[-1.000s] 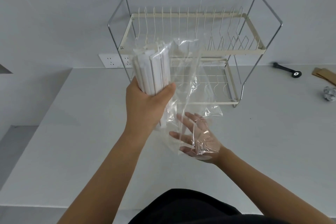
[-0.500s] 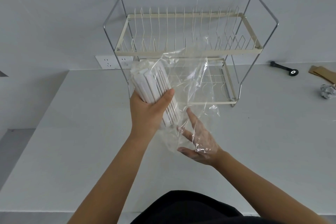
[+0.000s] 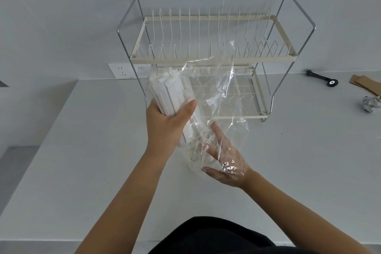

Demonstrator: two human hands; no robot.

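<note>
In front of the dish rack (image 3: 165,60), above the counter (image 3: 82,150), the left hand (image 3: 167,126) clenches a bundle of white paper-wrapped sticks (image 3: 171,88), which stands nearly upright and sits partly inside a clear plastic bag (image 3: 218,88). The right hand (image 3: 224,163) lies nearer the person than the rack, below the bundle's lower end, palm up with fingers straight and spread, seen through the bag's film and gripping nothing. Right of the rack lie a black tool (image 3: 321,79), brown paper (image 3: 365,86) and a foil ball (image 3: 371,104).

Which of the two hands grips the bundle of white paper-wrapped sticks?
The left hand: it wraps round the bundle of white paper-wrapped sticks; the right hand is open, seen through the clear plastic bag.
</note>
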